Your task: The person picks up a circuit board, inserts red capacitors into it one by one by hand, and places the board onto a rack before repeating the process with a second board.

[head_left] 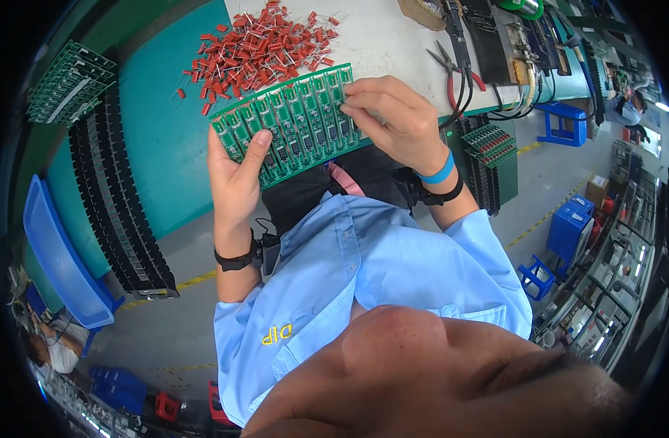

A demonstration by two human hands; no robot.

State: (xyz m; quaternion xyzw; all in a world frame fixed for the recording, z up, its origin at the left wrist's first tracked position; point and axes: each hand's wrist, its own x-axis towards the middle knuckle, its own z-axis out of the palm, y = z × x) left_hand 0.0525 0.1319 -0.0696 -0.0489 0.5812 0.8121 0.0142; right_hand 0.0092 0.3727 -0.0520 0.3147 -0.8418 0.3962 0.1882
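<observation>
- Green-and-white table (155,128), grey floor (524,201)
- 2 blue stools (566,110)
- 1 red component pile (265,55)
- Left hand (234,177) clamped on 1 circuit panel (299,124)
- Right hand (400,120) nearly pinched, contents unclear

Components (265,55) behind circuit board (298,120), tray (60,252) left, pliers (450,67) right (on the table (382,44))

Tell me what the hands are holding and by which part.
The left hand holds the green circuit-board panel by its left end, thumb on the face. The right hand is at the right end; whether it grips anything cannot be told.
</observation>
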